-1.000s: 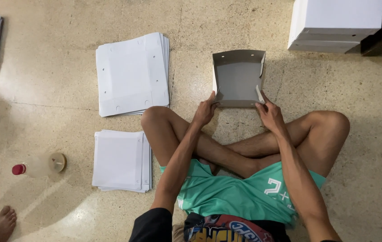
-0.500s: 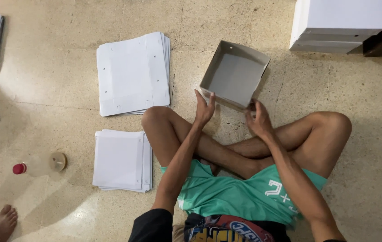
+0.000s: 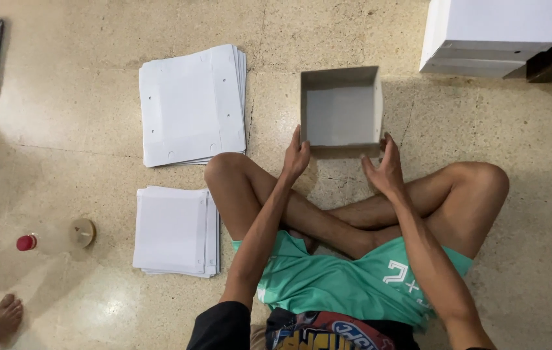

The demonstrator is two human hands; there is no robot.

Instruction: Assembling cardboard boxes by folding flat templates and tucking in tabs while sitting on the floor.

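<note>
I sit cross-legged on the floor. An open grey cardboard box (image 3: 342,113) rests flat on the floor in front of my knees, its opening facing up. My left hand (image 3: 297,155) touches the box's near left corner with fingers extended. My right hand (image 3: 385,170) is at the near right corner, fingers apart, touching or just off the wall. Neither hand grips anything.
Two stacks of flat white cardboard sheets lie to my left, a larger one (image 3: 192,104) and a smaller one (image 3: 173,230). White boxes (image 3: 490,35) are piled at the top right. A clear bottle with a red cap (image 3: 52,238) lies at left. Another person's foot (image 3: 0,319) shows bottom left.
The box was tilted up in both hands, then turned and set down flat on the floor. My hands have loosened from its sides to its near corners.
</note>
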